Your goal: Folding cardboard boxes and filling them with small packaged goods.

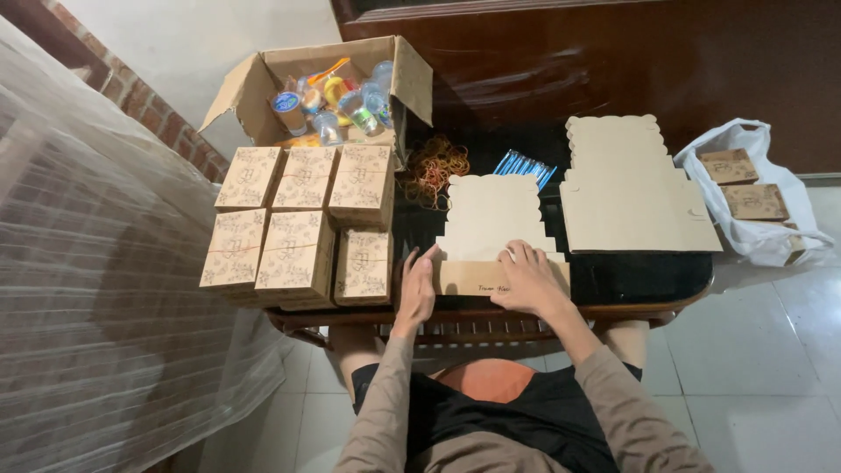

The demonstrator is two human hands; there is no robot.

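A flat, unfolded brown cardboard box blank (491, 219) with a scalloped far edge lies on the dark table (639, 276) in front of me. My left hand (417, 289) presses on its near left corner, fingers spread. On the near flap rests my right hand (528, 278), palm down, fingers apart. Neither hand grips anything.
Several folded printed boxes (298, 223) are stacked at the left. An open carton (328, 92) of water cups and snacks stands behind them. Rubber bands (434, 166), blue straws (524, 166), a stack of flat blanks (631, 188) and a white bag (758, 197) with boxes lie right.
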